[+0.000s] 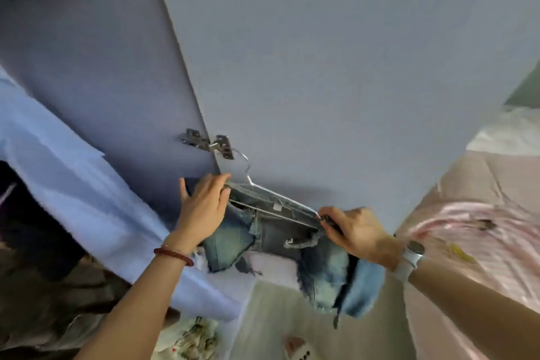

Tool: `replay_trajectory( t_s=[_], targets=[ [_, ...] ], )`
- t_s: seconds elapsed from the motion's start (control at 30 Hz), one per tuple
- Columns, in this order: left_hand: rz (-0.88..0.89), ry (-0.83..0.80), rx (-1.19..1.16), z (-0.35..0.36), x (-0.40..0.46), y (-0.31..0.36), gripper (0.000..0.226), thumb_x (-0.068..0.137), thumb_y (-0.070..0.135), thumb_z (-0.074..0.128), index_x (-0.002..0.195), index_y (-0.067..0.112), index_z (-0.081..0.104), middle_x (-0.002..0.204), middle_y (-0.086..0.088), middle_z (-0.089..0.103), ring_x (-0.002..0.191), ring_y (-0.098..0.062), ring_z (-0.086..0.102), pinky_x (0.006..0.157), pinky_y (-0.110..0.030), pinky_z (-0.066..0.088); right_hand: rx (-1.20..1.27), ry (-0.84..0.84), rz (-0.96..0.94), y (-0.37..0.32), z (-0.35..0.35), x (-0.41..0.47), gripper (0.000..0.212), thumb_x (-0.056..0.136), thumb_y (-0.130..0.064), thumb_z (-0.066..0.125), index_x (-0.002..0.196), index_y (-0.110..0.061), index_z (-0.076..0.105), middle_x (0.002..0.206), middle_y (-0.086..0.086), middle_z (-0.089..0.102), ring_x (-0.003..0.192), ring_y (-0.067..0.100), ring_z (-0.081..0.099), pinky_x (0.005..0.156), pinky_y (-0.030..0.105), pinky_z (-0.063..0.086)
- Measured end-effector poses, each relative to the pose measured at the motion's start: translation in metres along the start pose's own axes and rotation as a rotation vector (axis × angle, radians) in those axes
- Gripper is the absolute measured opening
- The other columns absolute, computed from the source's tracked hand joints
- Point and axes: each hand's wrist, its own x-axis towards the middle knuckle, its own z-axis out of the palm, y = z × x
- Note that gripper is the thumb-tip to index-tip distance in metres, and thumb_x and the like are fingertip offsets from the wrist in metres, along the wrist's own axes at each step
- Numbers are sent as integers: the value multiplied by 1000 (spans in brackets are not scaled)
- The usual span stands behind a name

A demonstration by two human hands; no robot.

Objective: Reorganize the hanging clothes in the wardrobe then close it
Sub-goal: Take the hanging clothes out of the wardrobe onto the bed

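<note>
A pair of faded denim shorts (295, 245) with frayed hems hangs on a thin wire hanger (274, 199) in front of the open wardrobe door (321, 67). My left hand (201, 207) holds the left end of the hanger and the waistband, its thumb spread out to the side. At the right end of the hanger, my right hand (350, 231) pinches the corner together with the denim. The hanger's hook rises toward the door's metal hinge (209, 143). The wardrobe's rail is out of view.
A light blue garment (73, 178) hangs at the left inside the wardrobe, with dark clothes (35, 231) behind it. A bed with a pink striped cover (482, 242) lies at the right. Patterned fabric (190, 339) lies on the floor below.
</note>
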Motion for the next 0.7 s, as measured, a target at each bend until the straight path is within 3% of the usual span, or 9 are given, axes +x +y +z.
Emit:
replay_trajectory(
  t_s=[0.1, 0.17, 0.27, 0.4, 0.47, 0.53, 0.7],
  targets=[
    [136, -258, -142, 29, -24, 22, 33, 98, 26, 39, 118, 8, 57, 119, -9, 61, 112, -31, 54, 104, -44, 31, -64, -48, 92, 3, -19, -63, 29, 99, -38, 25, 101, -20, 49, 55, -4, 60, 42, 17, 55, 35, 23, 37],
    [145, -345, -267, 47, -45, 42, 23, 95, 19, 49, 111, 7, 61, 110, -9, 65, 102, -31, 59, 85, -33, 43, -59, -38, 294, 0, -34, -104, 30, 97, -42, 32, 102, -21, 53, 71, -2, 67, 58, 19, 64, 42, 26, 47],
    [174, -333, -426, 69, -77, 85, 15, 92, 27, 55, 98, 15, 62, 83, 0, 65, 80, -28, 63, 69, -32, 45, -111, 33, 626, -10, -53, -160, 38, 87, -43, 41, 99, -14, 63, 84, 4, 67, 76, 26, 65, 59, 30, 52],
    [237, -187, -557, 84, -102, 152, 15, 89, 10, 58, 99, 2, 67, 95, -10, 68, 84, -18, 59, 72, -16, 39, -135, 62, 922, -43, -74, -235, 35, 84, -38, 48, 95, -11, 66, 86, 7, 68, 78, 27, 65, 67, 30, 49],
    [358, -236, -558, 95, -109, 183, 14, 88, 7, 60, 98, 1, 68, 94, -12, 67, 84, -22, 61, 73, -19, 42, -103, 74, 1082, -65, -88, -271, 26, 85, -32, 57, 99, -12, 66, 94, 6, 70, 82, 27, 66, 69, 33, 52],
    [460, -336, -555, 105, -119, 215, 15, 88, 11, 60, 98, 4, 69, 92, -8, 67, 82, -19, 61, 72, -24, 43, -122, 113, 1183, -88, -102, -306, 28, 86, -33, 54, 102, -14, 67, 97, 4, 71, 83, 26, 67, 69, 33, 52],
    [675, -494, -615, 124, -170, 309, 15, 87, 14, 61, 98, 8, 71, 81, -4, 64, 73, -22, 60, 65, -31, 47, -431, 304, 1420, -146, -138, -381, 31, 88, -32, 46, 99, -14, 69, 92, 1, 72, 74, 19, 69, 57, 28, 56]
  ],
)
